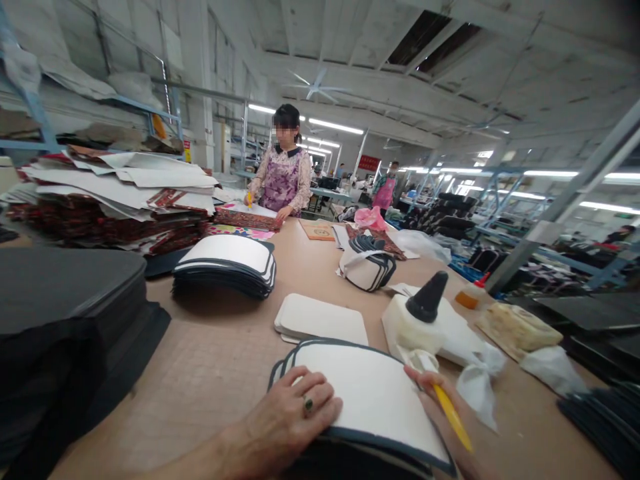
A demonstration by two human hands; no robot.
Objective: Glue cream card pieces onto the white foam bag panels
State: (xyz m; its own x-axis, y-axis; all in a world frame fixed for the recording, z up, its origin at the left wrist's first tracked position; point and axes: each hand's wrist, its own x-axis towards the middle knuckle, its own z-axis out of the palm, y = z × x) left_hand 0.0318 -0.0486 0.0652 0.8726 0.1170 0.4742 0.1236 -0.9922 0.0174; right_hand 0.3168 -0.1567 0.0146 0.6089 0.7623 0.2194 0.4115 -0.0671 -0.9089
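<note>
Seemingly squaring six-o'clock panel stack [373,393] with loose left fingers [320,392], gripping yellow tool [453,417] in right fingers [421,378]; next, align edges.

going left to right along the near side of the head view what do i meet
Tall dark stack, left hand, right hand holding a yellow tool, dark pile at the right edge.
</note>
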